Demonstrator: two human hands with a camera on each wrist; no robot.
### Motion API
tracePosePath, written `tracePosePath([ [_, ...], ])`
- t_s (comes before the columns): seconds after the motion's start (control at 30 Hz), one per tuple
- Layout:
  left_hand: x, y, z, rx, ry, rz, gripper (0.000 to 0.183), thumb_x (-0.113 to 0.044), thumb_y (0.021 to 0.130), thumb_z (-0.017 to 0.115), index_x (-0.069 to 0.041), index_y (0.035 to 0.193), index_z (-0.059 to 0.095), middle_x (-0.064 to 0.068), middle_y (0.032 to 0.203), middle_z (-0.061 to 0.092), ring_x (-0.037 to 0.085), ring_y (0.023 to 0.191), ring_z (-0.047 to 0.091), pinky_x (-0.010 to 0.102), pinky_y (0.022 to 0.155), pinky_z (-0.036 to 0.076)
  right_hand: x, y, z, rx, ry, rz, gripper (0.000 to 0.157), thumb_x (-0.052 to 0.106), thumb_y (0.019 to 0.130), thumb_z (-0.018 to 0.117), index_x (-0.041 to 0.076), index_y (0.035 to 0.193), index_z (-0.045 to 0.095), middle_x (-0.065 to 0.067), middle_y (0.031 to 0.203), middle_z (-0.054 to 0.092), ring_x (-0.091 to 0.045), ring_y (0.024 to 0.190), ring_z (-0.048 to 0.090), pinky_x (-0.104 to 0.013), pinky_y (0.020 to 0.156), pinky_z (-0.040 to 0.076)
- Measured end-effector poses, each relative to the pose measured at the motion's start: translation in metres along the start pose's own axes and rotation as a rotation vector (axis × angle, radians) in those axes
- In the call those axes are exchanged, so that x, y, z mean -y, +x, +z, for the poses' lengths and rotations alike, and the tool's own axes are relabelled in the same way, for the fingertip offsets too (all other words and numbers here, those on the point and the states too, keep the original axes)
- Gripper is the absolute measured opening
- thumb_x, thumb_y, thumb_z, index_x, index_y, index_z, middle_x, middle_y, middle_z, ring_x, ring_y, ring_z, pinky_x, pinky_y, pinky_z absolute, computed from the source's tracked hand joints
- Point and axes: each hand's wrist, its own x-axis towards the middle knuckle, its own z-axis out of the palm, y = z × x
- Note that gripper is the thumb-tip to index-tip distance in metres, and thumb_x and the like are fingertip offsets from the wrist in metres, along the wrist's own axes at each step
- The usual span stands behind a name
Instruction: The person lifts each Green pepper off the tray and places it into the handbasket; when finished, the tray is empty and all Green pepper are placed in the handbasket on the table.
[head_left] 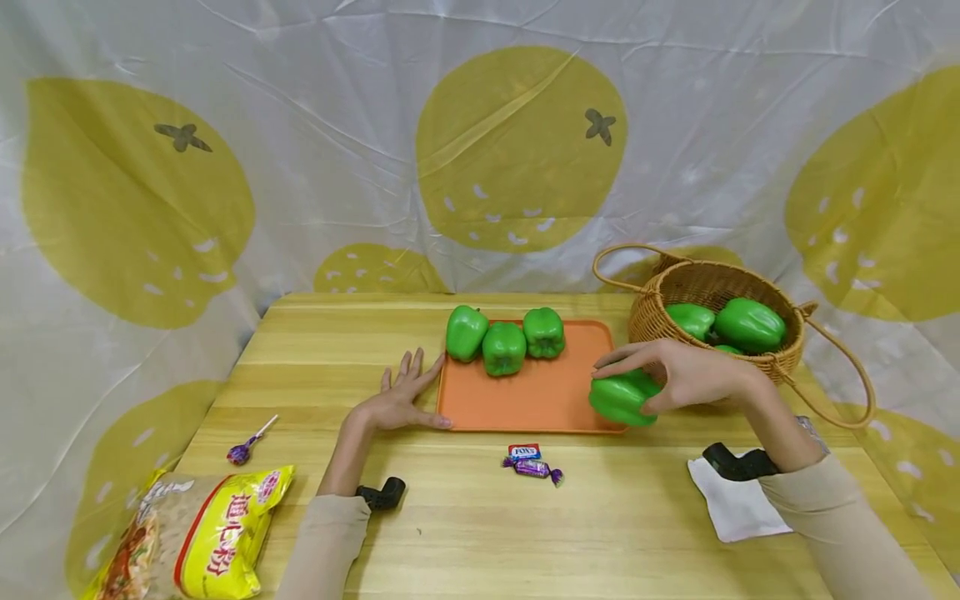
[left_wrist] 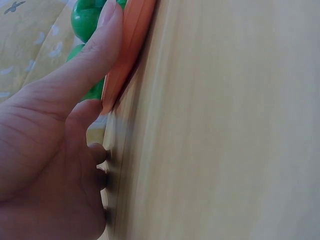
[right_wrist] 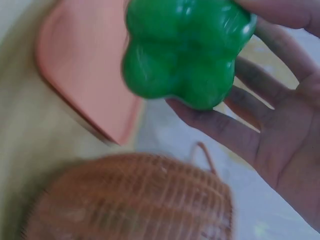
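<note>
My right hand grips a green bell pepper between thumb and fingers, over the right end of the orange tray. In the right wrist view, the lobed end of that bell pepper faces the camera, held off the tray. At the tray's left edge my left hand rests with fingers spread. Its thumb lies along the tray's rim in the left wrist view, and the other fingertips touch the table. Three green bell peppers sit together at the tray's back left.
A wicker basket with several bell peppers stands at the back right, handles sticking out. In front of the tray lie two wrapped candies. A lollipop and a yellow food bag are at left, a white cloth under the right forearm.
</note>
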Motion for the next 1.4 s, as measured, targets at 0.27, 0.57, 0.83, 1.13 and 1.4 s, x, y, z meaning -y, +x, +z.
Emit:
tracePosePath([
  [0.27,0.001,0.000,0.001,0.001,0.004,0.003,0.111,-0.053,0.078,0.074,-0.025,0.157,0.001,0.020,0.159,-0.022,0.042,0.146,-0.025,0.069,0.109,-0.018,0.012,-0.036,-0.057,-0.114,-0.082,-0.011,0.064,0.016,0.083,0.076,0.025,0.140,0.051,0.008,0.145,0.048,-0.002,0.124,0.051,-0.027,0.088,0.052],
  [0.57,-0.001,-0.001,0.000,0.001,0.022,-0.007,0.110,-0.054,0.078,0.073,-0.026,0.156,0.001,0.019,0.160,-0.021,0.040,0.146,-0.024,0.068,0.111,-0.016,0.005,-0.067,-0.103,-0.356,-0.184,0.236,0.067,0.023,0.084,0.075,0.034,0.143,0.046,0.003,0.149,0.046,0.005,0.113,0.051,-0.022,0.081,0.047],
  [0.83,0.000,-0.002,0.000,-0.001,0.023,-0.005,0.111,-0.054,0.078,0.074,-0.026,0.156,0.002,0.019,0.160,-0.021,0.041,0.146,-0.024,0.068,0.111,-0.017,-0.029,-0.068,-0.118,-0.404,-0.182,0.386,0.069,0.035,0.086,0.072,0.033,0.147,0.040,-0.011,0.153,0.040,-0.037,0.134,0.040,-0.058,0.092,0.041],
  [1.13,0.000,-0.001,0.002,-0.001,0.021,-0.005,0.110,-0.054,0.078,0.074,-0.026,0.156,0.002,0.019,0.160,-0.020,0.040,0.146,-0.024,0.067,0.111,-0.017,-0.058,-0.053,-0.124,-0.338,-0.155,0.440,0.068,0.041,0.090,0.065,0.025,0.150,0.036,-0.022,0.154,0.033,-0.051,0.133,0.036,-0.065,0.090,0.041],
  [1.4,-0.001,-0.002,0.001,0.000,0.020,-0.006,0.110,-0.054,0.078,0.074,-0.026,0.156,0.002,0.018,0.160,-0.021,0.039,0.146,-0.024,0.067,0.111,-0.017,-0.073,-0.043,-0.122,-0.304,-0.182,0.443,0.067,0.039,0.089,0.068,0.016,0.146,0.043,-0.025,0.150,0.038,-0.041,0.114,0.056,-0.042,0.078,0.049],
])
